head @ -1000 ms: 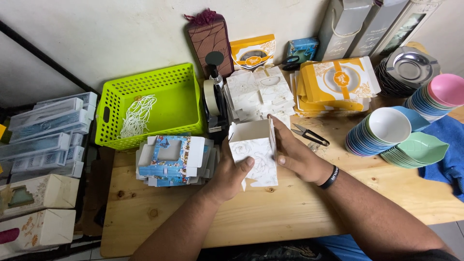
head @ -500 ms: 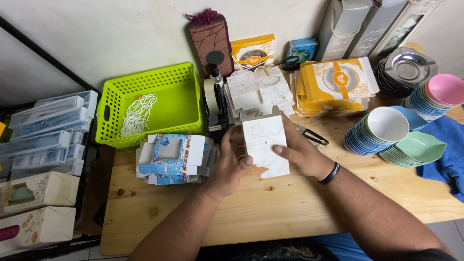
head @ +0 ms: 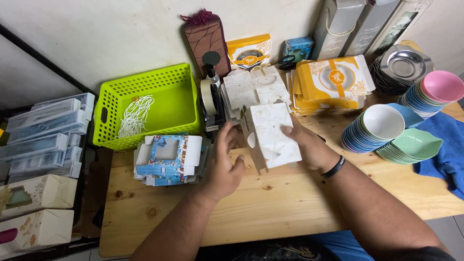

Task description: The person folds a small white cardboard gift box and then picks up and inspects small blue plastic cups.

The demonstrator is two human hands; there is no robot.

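Note:
A white cardboard gift box (head: 273, 135) with a brown inside and a cut-out window is held over the wooden table (head: 270, 208), tilted. My right hand (head: 309, 145), with a black wristband, grips its right side and top face. My left hand (head: 224, 166) is at the box's left flap, fingers spread and touching its edge. Behind the box lies a pile of flat white box blanks (head: 251, 89). A stack of flat blue box blanks (head: 166, 159) sits left of my left hand.
A lime green basket (head: 145, 104) holds white string. A tape dispenser (head: 211, 101) stands beside it. Yellow boxes (head: 333, 82), stacked coloured bowls (head: 382, 128), metal plates (head: 403, 65) and a blue cloth (head: 447, 154) fill the right. Clear boxes (head: 43, 130) are stacked left.
The box has been turned and tilted; its brown inside and side flap now show. My left hand has slid from under the box to its left edge.

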